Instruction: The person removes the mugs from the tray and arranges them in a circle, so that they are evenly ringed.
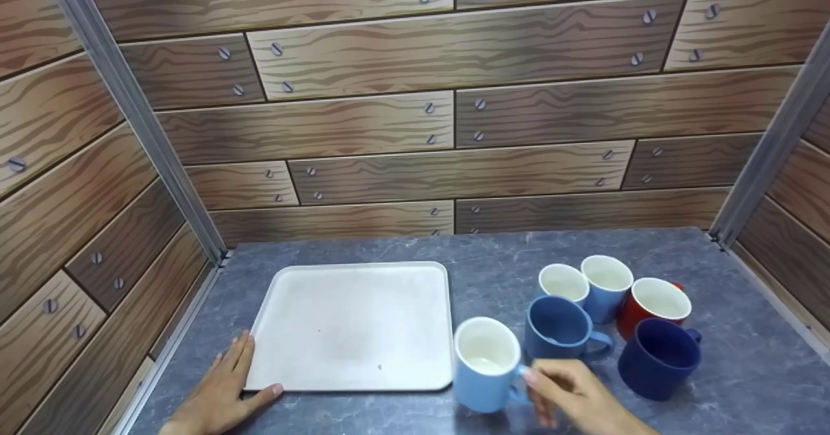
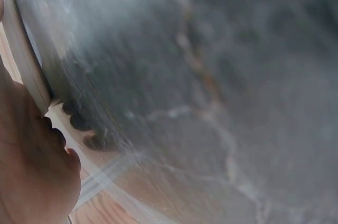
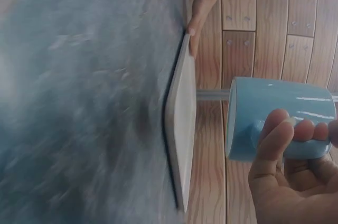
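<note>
A light blue mug (image 1: 483, 376) with a white inside is upright by the front right corner of the white tray (image 1: 350, 325). My right hand (image 1: 570, 393) holds it by the handle, fingers curled, and in the right wrist view the mug (image 3: 280, 118) appears raised off the table. My left hand (image 1: 217, 386) rests at the tray's front left corner, fingers straight along its left side and the thumb at the front edge. In the left wrist view only part of the left hand (image 2: 37, 155) shows.
Right of the held mug stand several mugs: two light blue with white insides (image 1: 564, 282) (image 1: 606, 286), a mid-blue one (image 1: 557, 325), a red one (image 1: 655, 305) and a dark blue one (image 1: 658, 360). Wood-patterned walls (image 1: 454, 117) enclose the grey table (image 1: 493, 253).
</note>
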Demonstrator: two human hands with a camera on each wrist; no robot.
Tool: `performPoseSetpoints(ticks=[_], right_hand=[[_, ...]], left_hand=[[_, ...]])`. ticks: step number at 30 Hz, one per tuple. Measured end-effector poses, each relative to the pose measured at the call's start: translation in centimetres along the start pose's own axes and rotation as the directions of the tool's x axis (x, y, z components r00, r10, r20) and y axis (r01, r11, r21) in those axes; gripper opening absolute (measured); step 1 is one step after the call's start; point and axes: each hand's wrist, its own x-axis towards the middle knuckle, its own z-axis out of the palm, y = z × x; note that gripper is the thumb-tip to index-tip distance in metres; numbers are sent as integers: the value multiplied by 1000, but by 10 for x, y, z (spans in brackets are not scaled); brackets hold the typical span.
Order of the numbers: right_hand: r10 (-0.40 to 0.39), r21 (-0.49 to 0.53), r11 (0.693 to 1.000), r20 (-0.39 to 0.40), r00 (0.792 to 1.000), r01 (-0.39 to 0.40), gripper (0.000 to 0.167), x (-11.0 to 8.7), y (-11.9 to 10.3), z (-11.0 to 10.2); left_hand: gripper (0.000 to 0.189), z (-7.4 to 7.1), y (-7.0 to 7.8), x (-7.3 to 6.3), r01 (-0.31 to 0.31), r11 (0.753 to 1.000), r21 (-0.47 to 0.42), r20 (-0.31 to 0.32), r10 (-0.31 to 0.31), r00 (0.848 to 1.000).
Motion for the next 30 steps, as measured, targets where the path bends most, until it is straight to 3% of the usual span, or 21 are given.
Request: performPoseSetpoints(ticks=[7, 18, 25, 30], right_hand=[[83, -53, 995, -30, 996, -84, 35, -35, -1, -21], [54, -82, 995, -66, 996, -59, 38, -82, 7, -59], [145, -27, 988, -128, 981, -150, 39, -104, 7, -75], [136, -43, 989, -158, 978, -145, 40, -116, 9, -82]], left_hand=[[112, 0, 0, -1, -4, 1000, -4, -3, 4, 1000], [111, -2, 1, -2, -9, 1000, -1, -11, 9, 1000], [112, -1, 1, -2, -3, 1000, -15, -7, 3, 1000], [114, 0, 0, -2, 8, 999, -32, 7, -8, 1000]])
